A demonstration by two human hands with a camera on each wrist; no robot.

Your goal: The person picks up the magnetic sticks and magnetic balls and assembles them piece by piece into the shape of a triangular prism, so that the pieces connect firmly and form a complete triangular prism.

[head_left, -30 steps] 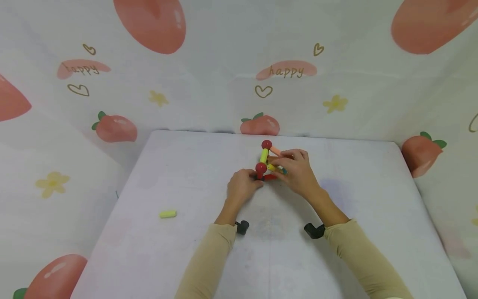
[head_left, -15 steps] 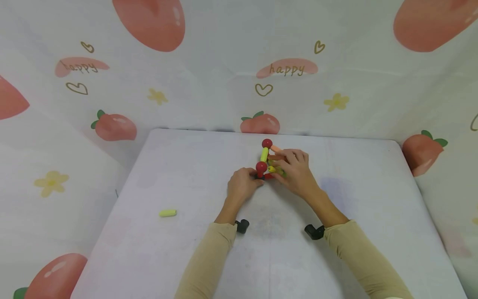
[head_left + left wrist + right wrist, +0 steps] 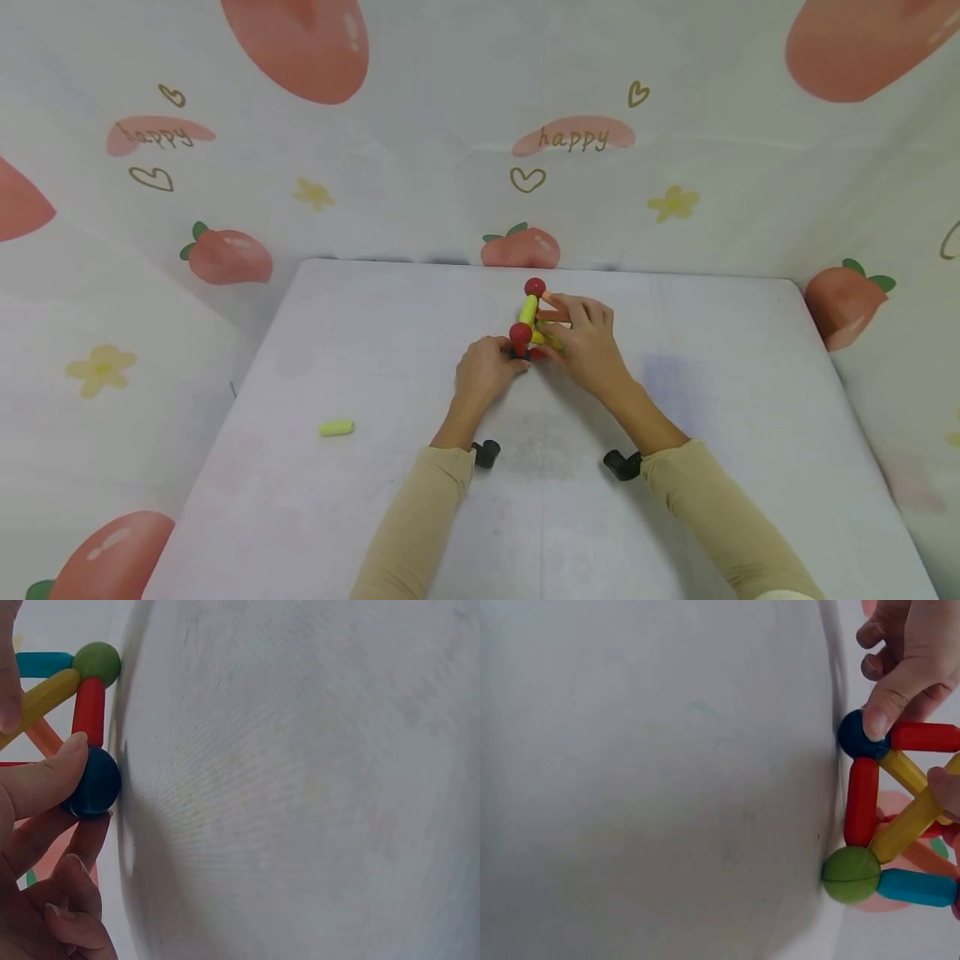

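left hand (image 3: pixel 486 372) pinching blue ball (image 3: pixel 91 784) — rod frame (image 3: pixel 534 321)

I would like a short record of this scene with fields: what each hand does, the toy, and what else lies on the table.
left hand: pinches the dark blue ball at a lower corner of the rod-and-ball structure
right hand: holds a yellow rod of the structure
structure: coloured rods joined by balls; green ball and blue ball rest on the table
apart: loose yellow rod, left of the hands
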